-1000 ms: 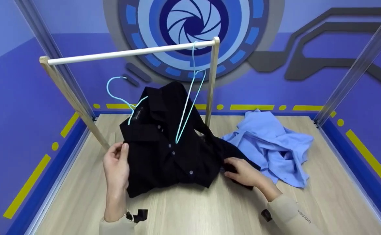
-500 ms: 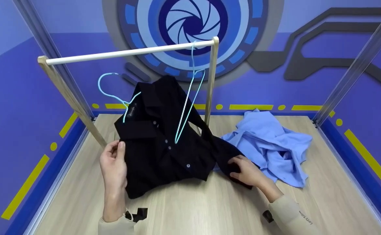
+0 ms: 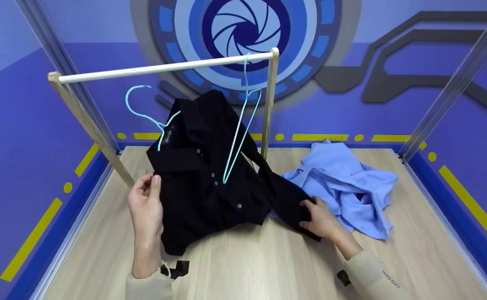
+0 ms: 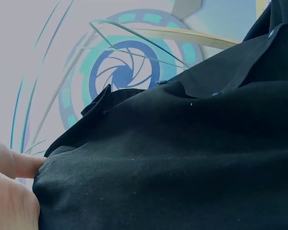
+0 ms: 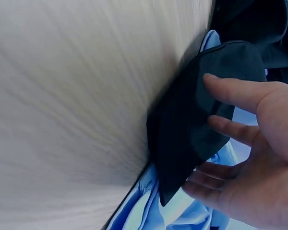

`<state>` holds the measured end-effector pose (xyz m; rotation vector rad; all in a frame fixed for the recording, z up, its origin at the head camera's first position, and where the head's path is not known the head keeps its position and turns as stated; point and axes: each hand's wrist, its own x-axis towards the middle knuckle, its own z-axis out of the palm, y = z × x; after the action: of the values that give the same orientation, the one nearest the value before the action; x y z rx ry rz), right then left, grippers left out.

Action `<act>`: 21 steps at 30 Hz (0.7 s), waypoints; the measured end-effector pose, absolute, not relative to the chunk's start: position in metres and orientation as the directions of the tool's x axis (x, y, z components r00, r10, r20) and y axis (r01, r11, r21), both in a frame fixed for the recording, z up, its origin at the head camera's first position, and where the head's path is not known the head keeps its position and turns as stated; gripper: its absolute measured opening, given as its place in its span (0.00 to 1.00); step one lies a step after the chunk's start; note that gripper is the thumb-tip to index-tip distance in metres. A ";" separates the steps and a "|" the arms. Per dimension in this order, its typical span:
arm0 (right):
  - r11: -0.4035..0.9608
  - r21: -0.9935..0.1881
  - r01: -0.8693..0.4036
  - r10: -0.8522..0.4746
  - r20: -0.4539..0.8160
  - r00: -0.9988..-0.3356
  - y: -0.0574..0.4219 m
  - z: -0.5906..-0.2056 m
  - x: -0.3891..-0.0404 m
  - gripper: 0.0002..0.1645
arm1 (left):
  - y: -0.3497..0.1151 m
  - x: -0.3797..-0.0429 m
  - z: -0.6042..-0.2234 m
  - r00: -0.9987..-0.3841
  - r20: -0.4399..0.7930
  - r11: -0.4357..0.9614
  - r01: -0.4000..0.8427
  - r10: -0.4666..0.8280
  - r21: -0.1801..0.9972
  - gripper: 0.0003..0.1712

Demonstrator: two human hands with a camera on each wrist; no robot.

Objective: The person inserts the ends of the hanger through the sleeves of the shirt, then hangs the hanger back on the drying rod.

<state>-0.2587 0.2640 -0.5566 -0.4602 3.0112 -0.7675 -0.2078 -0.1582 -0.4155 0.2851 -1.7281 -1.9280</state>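
The left hand (image 3: pixel 145 208) pinches the shoulder edge of a black shirt (image 3: pixel 185 208) just below its collar. In the left wrist view the fingertips vanish behind the cloth and the hand is cut off by the frame. The right hand (image 3: pixel 320 216) is spread, its thumb and fingertips touching the shirt's sleeve (image 3: pixel 287 196). The right wrist view separates the fingers: thumb and forefinger lie on the near face, while the other tips are hidden at the sleeve's edge.

The shirt is over the middle of the table (image 3: pixel 235 266), its collar raised in front of a clothes rack (image 3: pixel 164 67). A pale blue hanger (image 3: pixel 156 122) sits inside the neck opening; its hook sticks out clear of the rack's rail, and its lower part is hidden in the cloth. Lettering on a label inside the collar is too small to read. Folds hide the shirt's other sleeve.

A second hanger (image 3: pixel 236 133) hangs from the rail near the rack's right post, its lower end overlapping the shirt. In the left wrist view, hangers and rack are pale and hard to tell apart. A light blue shirt (image 3: pixel 352 179) lies crumpled toward the table's far right corner, its near-left part covered by the black sleeve. The right wrist view shows blue folds on both sides of that sleeve. The table's near edge is out of frame.
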 end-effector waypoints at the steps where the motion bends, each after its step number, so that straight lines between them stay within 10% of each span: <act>1: 0.838 -0.466 -0.285 -0.282 0.077 -0.956 0.264 -0.557 -0.259 0.29 | -0.158 -0.209 -0.415 -0.838 0.189 -0.043 0.245 -0.512 0.969 0.13; 21: 0.755 -0.544 -0.367 -0.363 0.121 -0.924 0.250 -0.557 -0.262 0.25 | -0.160 -0.219 -0.399 -0.864 0.187 -0.034 0.230 -0.468 0.973 0.16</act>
<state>-0.2620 0.2502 -0.5565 -0.6141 2.9497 -0.9163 -0.2190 -0.1604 -0.3991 0.2501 -1.7762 -1.9473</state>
